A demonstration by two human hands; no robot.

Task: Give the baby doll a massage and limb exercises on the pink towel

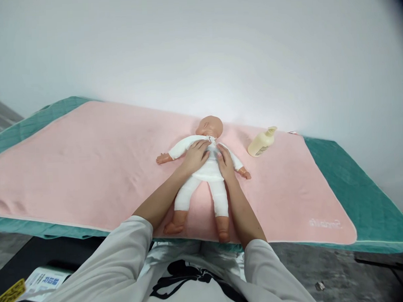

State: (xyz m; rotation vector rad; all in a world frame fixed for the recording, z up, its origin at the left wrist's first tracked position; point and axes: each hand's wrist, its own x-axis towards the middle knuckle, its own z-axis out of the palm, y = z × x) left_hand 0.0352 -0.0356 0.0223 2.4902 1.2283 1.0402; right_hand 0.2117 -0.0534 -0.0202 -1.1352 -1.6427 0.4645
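A baby doll with a white cloth body lies on its back on the pink mat, head away from me and turned to the left, arms out and legs toward me. My left hand rests on the left side of its chest, fingers stretched out and lying flat. On the other side of the chest lies my right hand, its fingers extended over the white cloth. A little cloth at the doll's neck shows between my fingertips. Neither hand grips anything that I can see.
A cream pump bottle stands tilted in view to the right of the doll. Green quilted cloth covers the table under the mat. A pale wall rises behind. Below left, a white package lies on a black surface.
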